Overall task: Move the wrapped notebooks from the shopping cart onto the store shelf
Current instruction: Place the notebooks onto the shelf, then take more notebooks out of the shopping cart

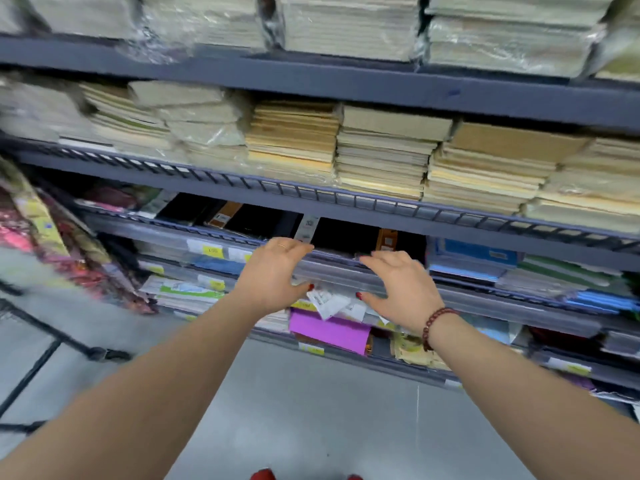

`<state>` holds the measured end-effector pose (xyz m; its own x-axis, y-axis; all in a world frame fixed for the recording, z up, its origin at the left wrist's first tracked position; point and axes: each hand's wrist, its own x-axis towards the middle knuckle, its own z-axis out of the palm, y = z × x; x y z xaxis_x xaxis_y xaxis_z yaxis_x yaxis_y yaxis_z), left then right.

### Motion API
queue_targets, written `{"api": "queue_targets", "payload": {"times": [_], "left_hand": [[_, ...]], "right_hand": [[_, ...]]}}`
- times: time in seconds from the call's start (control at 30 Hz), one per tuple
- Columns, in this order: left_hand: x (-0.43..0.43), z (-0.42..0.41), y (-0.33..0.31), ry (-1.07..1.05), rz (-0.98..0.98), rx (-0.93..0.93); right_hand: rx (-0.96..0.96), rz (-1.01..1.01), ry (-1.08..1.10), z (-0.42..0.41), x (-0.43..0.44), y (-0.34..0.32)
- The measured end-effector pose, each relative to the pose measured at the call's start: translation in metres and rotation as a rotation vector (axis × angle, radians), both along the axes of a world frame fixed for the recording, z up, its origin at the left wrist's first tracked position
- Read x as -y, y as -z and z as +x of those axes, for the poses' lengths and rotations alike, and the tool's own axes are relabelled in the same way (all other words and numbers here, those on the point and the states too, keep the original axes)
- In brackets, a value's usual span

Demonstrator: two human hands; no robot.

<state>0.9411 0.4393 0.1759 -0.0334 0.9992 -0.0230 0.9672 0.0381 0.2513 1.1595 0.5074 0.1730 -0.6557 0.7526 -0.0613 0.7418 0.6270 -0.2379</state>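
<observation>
At the front lip of the middle shelf point(346, 271), both hands reach forward side by side, apart from each other. Left hand point(273, 271) and right hand point(398, 285) have fingers spread, gripping nothing, fingertips at the rail. Black wrapped notebooks point(339, 233) lie on that shelf just beyond them. Part of the cart frame point(52, 337) shows at far left
</observation>
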Motion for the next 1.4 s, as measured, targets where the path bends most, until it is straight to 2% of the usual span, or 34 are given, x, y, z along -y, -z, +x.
{"api": "queue_targets", "payload": {"times": [0.37,0.77,0.93,1.17,1.4], "left_hand": [[0.148,-0.121,-0.069,-0.247,0.076,-0.148],[0.38,-0.322,-0.108,-0.573,-0.006,-0.259],[0.455,-0.381,-0.113,-0.722,0.001,-0.23],[0.512,-0.442,-0.103,-0.894,0.03,-0.174],[0.522,-0.52,-0.09,-1.048,-0.001,-0.129]], "right_hand": [[-0.034,0.086,-0.369,-0.146,0.085,-0.066],[-0.062,0.137,-0.609,-0.379,0.232,-0.108],[-0.072,0.133,-0.717,-0.466,0.293,-0.115],[-0.066,0.126,-0.894,-0.57,0.339,-0.103],[-0.057,0.085,-1.03,-0.685,0.346,-0.08]]}}
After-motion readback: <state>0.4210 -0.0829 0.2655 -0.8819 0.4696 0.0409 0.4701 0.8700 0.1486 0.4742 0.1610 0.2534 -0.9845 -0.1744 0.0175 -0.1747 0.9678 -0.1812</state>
